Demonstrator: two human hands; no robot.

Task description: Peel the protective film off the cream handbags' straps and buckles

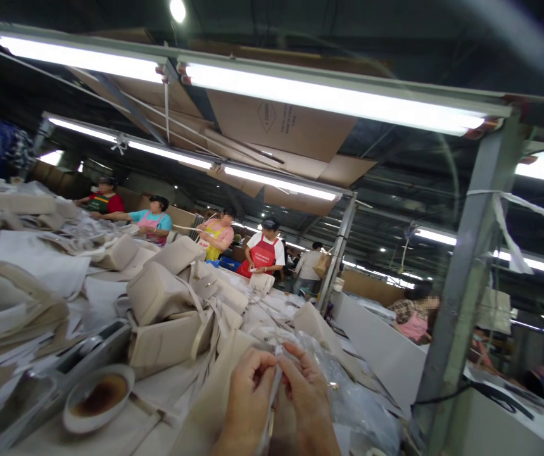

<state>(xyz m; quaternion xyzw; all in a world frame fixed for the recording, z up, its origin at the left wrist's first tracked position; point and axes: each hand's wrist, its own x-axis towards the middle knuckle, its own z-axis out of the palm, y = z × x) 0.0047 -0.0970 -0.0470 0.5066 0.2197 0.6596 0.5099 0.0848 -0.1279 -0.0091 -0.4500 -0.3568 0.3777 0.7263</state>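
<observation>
My left hand [249,389] and my right hand [306,387] meet low in the middle of the view. Both are closed in a pinch, fingertips close together. Something small and whitish shows between them, too blurred to name. Just left of my left hand lies a beige sheet-like piece [209,405], partly covered by the hand. Beyond my fingers, several beige bags [160,294] are heaped with loose straps among them. A crumpled clear plastic bag [361,405] lies to the right of my right hand.
A white bowl with brown liquid [98,399] stands at lower left beside a grey metal tool or tray [57,380]. A metal post [471,266] rises at right near a white partition [376,342]. Several people work across the table, one in a red apron [262,253].
</observation>
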